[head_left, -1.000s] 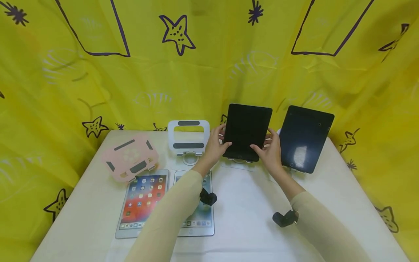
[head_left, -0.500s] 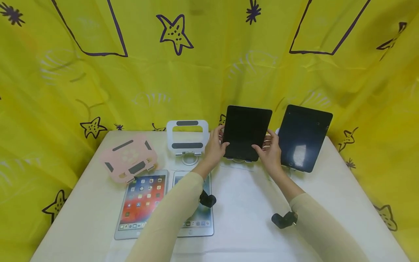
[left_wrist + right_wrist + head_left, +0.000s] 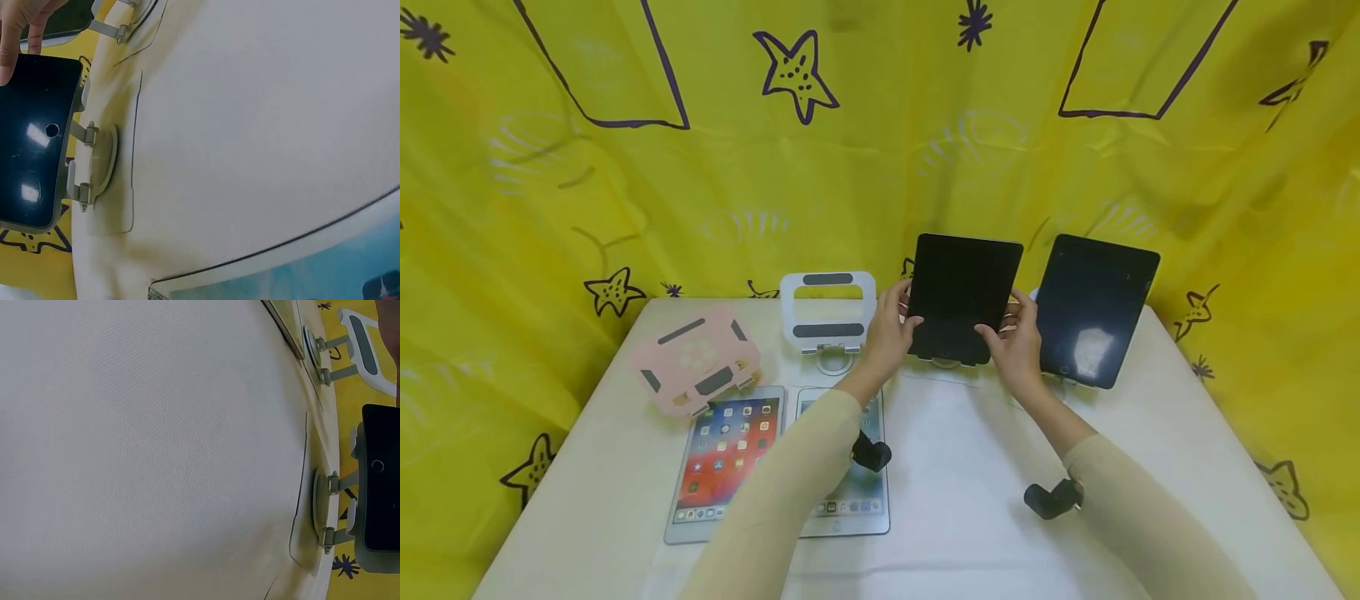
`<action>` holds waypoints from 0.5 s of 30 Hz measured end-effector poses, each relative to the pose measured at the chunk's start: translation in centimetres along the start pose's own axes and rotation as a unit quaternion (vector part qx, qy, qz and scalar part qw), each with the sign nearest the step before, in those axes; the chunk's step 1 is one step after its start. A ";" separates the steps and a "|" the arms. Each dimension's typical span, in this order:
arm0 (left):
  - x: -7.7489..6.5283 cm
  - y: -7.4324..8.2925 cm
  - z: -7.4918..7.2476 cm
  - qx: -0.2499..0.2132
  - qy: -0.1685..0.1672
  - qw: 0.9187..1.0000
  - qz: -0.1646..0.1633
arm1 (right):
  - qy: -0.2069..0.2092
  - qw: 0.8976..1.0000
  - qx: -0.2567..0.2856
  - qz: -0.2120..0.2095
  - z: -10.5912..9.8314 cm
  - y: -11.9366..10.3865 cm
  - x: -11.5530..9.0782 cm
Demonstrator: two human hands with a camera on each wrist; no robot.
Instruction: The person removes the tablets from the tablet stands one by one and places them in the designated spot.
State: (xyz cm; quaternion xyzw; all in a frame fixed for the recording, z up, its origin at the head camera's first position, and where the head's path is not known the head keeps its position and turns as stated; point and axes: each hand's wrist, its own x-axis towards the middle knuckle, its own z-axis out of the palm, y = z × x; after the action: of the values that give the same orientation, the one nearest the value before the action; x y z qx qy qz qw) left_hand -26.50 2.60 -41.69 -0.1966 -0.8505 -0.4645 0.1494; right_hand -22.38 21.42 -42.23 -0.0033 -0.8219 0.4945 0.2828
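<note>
My left hand (image 3: 888, 330) and right hand (image 3: 1017, 342) grip a black tablet (image 3: 965, 300) by its two side edges, thumbs on the front and fingers behind. Its lower edge sits at the two lips of a stand with a round base (image 3: 104, 164). The stand's hinged legs show in both wrist views, while its back plate is mostly hidden by the tablet. In the left wrist view the right hand's fingers (image 3: 7, 53) reach over the tablet's side. Just right of it, a second black tablet (image 3: 1099, 310) leans on its own stand, turned at an angle.
A white stand (image 3: 828, 330) stands left of the hands. Farther left is a tilted pink stand (image 3: 698, 360). Two tablets with lit-looking screens lie flat in front, one red and blue (image 3: 730, 454), one teal (image 3: 865, 492) partly under the left sleeve. A yellow curtain (image 3: 865, 183) hangs behind the table.
Both hands keep their grip on the tablet, which stays at the stand. The whole head view shifts slightly; the other things stay in place.
</note>
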 end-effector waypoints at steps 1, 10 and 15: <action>0.0 0.1 -0.2 0.000 0.000 1.000 0.007 | 0.000 1.000 -0.001 -0.001 -0.1 -0.2 0.0; -0.6 1.3 -1.7 -0.013 0.004 0.998 0.060 | 0.007 1.000 -0.005 -0.023 -1.3 -2.3 -0.6; -1.2 1.8 -2.4 -0.037 -0.002 0.998 0.054 | -0.003 0.999 -0.015 -0.042 -2.0 -3.2 -1.0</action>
State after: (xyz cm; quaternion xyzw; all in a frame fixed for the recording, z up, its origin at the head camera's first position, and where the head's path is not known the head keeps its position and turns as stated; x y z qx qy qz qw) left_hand -24.41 1.19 -39.61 -0.2485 -0.8210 -0.4867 0.1654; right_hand -19.75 21.16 -39.41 0.0284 -0.8295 0.4698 0.3008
